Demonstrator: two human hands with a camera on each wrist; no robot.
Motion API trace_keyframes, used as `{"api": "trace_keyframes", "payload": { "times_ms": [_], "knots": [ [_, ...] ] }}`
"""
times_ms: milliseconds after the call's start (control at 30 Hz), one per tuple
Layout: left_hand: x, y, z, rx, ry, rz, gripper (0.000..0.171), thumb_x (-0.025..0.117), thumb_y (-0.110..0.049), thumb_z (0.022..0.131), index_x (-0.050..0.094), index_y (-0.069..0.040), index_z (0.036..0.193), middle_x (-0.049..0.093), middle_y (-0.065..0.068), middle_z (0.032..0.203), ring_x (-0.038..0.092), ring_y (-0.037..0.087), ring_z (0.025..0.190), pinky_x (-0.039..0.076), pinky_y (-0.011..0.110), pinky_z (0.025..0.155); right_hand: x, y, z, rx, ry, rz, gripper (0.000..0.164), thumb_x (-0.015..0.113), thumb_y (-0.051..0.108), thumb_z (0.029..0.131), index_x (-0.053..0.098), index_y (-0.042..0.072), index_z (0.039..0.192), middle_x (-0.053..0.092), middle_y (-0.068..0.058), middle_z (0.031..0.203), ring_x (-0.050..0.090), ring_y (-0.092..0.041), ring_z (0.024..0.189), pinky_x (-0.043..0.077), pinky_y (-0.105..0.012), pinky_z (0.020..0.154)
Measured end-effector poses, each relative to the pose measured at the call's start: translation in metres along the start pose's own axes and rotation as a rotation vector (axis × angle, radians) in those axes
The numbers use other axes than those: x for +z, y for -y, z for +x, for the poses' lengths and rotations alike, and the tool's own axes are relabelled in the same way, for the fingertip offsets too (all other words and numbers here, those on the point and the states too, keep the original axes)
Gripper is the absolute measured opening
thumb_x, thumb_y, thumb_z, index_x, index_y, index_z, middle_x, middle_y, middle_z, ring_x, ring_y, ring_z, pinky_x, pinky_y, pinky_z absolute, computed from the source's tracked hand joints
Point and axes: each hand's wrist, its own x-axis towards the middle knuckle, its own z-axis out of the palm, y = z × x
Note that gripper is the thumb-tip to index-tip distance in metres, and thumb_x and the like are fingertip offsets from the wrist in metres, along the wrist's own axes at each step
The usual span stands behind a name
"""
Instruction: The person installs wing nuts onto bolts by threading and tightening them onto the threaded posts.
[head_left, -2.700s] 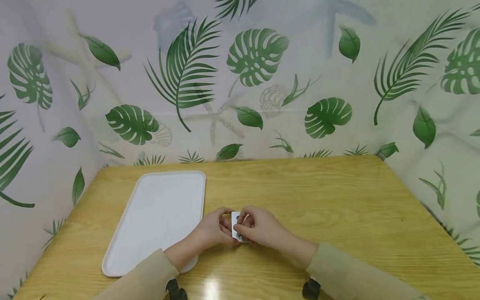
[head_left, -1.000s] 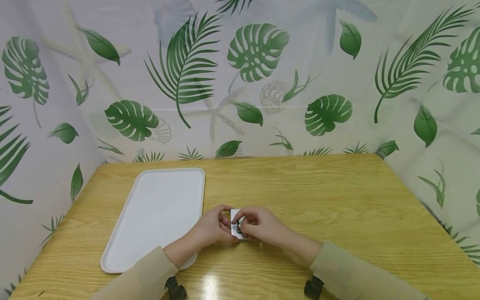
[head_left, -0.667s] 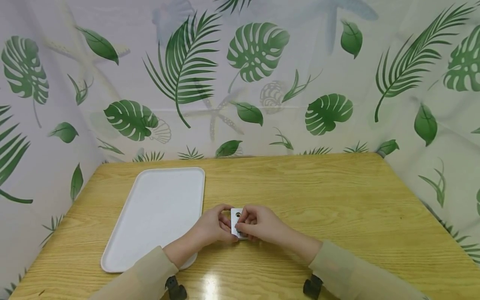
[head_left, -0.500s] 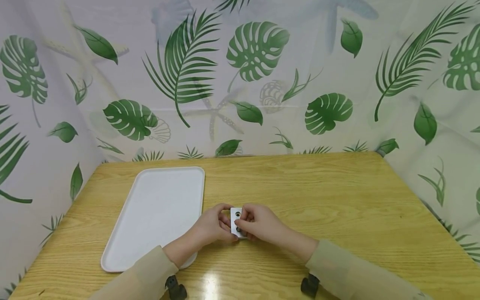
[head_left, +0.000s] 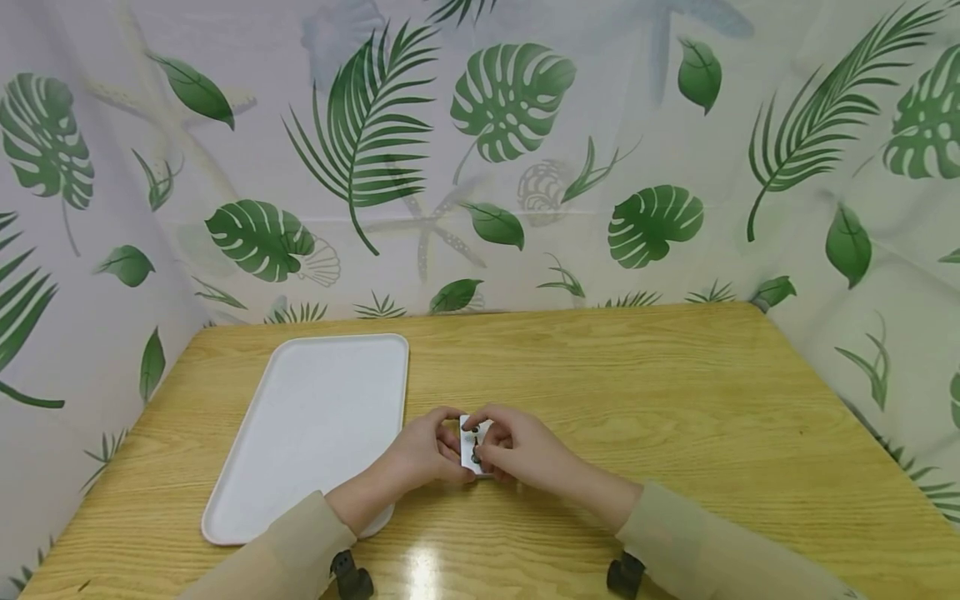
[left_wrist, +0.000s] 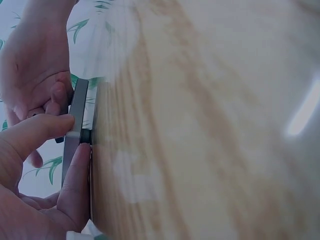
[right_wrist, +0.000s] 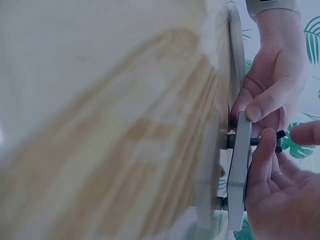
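Observation:
A small pale metal plate (head_left: 467,462) with a grey edge (right_wrist: 239,172) stays close over the table, held along its left side by my left hand (head_left: 423,454). In the left wrist view the thumb (left_wrist: 57,122) presses its upper face and a finger (left_wrist: 79,172) lies under it. Two dark bolt ends (right_wrist: 230,141) stick out beneath the plate. Above its face a bolt carries a dark, wing-shaped fastener (right_wrist: 280,141). My right hand (head_left: 528,450) is at this fastener, thumb and forefinger spread around it; a gap shows between one fingertip (right_wrist: 300,134) and the fastener.
A white tray (head_left: 322,417) lies on the wooden table (head_left: 637,400), left of the hands and partly behind the left forearm. Leaf-patterned cloth (head_left: 570,242) hangs along the back and both sides. A black wrist mount (head_left: 351,575) shows under the left sleeve.
My right thumb and forefinger, together over the fastener half a second ago, have spread apart, the forefinger reaching toward the plate's far end. The left hand keeps its hold on the plate.

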Motion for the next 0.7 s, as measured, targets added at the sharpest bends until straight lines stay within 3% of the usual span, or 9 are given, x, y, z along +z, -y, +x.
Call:
{"api": "trace_keyframes", "payload": {
  "times_ms": [167,367,700],
  "knots": [
    [-0.0004,0.0016,0.0005,0.004,-0.001,-0.003,0.086,0.090,0.003,0.076,0.049,0.003,0.151,0.071,0.012,0.102,0.073,0.013,0.084,0.061,0.030,0.075,-0.0007,-0.0060,0.0005,-0.049,0.041,0.018,0.026,0.059,-0.004,0.092,0.069,-0.005,0.116,0.066,-0.006,0.076,0.055,-0.010,0.061,0.049,-0.022,0.057],
    [0.0004,0.0029,0.0015,0.010,-0.003,-0.013,0.086,0.089,0.005,0.075,0.049,0.004,0.151,0.072,0.013,0.100,0.072,0.012,0.081,0.061,0.028,0.074,-0.0011,-0.0104,0.0022,0.015,0.018,0.048,0.011,0.068,0.001,0.097,0.066,-0.006,0.106,0.070,-0.010,0.080,0.064,-0.008,0.064,0.055,-0.021,0.058],
    [0.0003,0.0039,0.0010,0.021,0.001,-0.022,0.086,0.088,0.005,0.076,0.048,0.004,0.151,0.072,0.013,0.101,0.071,0.011,0.081,0.060,0.027,0.074,-0.0005,-0.0061,0.0003,0.042,-0.011,0.024,0.017,0.075,0.010,0.097,0.062,-0.001,0.095,0.068,-0.006,0.073,0.063,-0.009,0.059,0.051,-0.021,0.054]
  ]
}}
